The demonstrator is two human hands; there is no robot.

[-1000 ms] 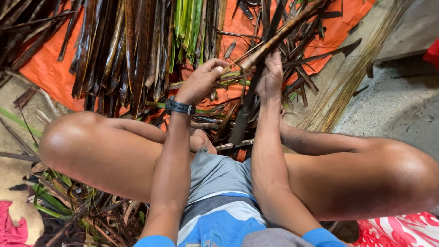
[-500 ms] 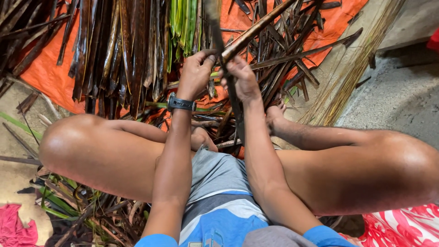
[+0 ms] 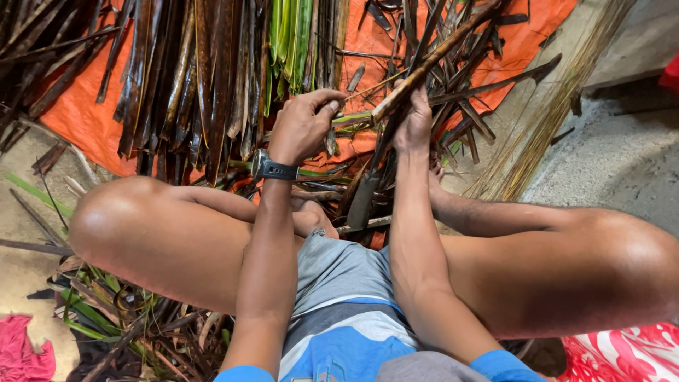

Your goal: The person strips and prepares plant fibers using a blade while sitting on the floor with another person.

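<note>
A long brown leaf stalk [image 3: 431, 60] runs diagonally from the hands up toward the top right, lying over the orange tarp [image 3: 85, 120]; its lower end sits between the two hands, where a pale green strip [image 3: 351, 118] shows at the split. Left hand [image 3: 303, 124]: fingers curled closed around the green strip and the stalk's lower end, thumb on top. A dark wristwatch [image 3: 272, 169] sits on this wrist. Right hand [image 3: 414, 124]: fingers wrapped closed on the stalk just beside the left hand; a dark flat blade-like piece [image 3: 366, 198] hangs down below this hand toward the lap, and whether the hand grips it cannot be told. The two hands are near each other, not touching. Behind them, a heap of dark dried fronds [image 3: 191, 78] lies spread across the tarp, with a bundle of fresh green leaves [image 3: 291, 39] among them at the top centre. A loose sheaf of thin pale fibres [image 3: 548, 124] slants along the right edge of the tarp onto grey concrete floor [image 3: 608, 163]. The person sits cross-legged, bare knees out to either side, in grey and blue shorts [image 3: 339, 311]. More green and brown leaf scraps [image 3: 99, 318] lie under the left knee. Pink cloth [image 3: 25, 350] at the lower left corner; red and white patterned cloth [image 3: 622, 354] at the lower right.
</note>
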